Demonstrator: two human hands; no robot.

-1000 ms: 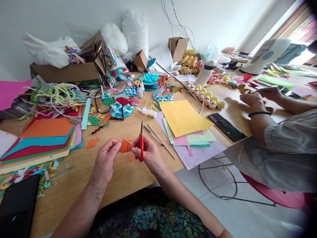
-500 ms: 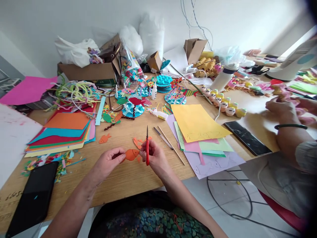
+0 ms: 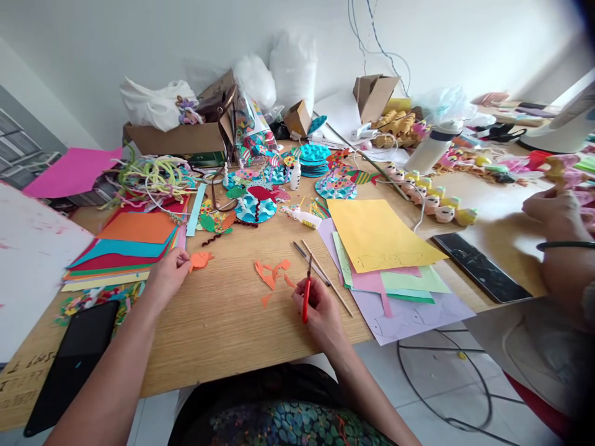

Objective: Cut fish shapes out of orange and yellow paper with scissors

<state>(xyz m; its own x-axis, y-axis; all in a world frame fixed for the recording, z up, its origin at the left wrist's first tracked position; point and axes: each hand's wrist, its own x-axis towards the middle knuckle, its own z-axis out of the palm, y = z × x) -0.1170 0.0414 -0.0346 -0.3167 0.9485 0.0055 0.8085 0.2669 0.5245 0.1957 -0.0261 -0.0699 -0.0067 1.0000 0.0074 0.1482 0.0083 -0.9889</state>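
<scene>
My left hand (image 3: 168, 277) is over the left part of the table, thumb and fingers pinched on the edge of an orange paper fish (image 3: 201, 261). The fish is at the spot where another orange fish lay; whether one is on top of the other I cannot tell. In my right hand (image 3: 321, 313) is a pair of scissors (image 3: 307, 297) with red handles, dark blades pointing up and away. Between the hands lie orange paper scraps (image 3: 268, 275). Just right of the scissors are a pen (image 3: 312, 262) and a thin wooden stick (image 3: 328, 279).
A stack of coloured paper (image 3: 134, 232) and a black phone (image 3: 74, 365) are at left. Yellow paper (image 3: 379, 232) tops sheets with drawn fish at right, beside another phone (image 3: 481, 266). Decorated discs (image 3: 255, 209) and glue bottles (image 3: 304, 217) stand behind. Another person's hand (image 3: 558, 214) works at far right.
My left hand has carried the orange fish left, away from my right hand, to the other fish's spot. My right hand has moved right with the scissors, uncovering the scraps.
</scene>
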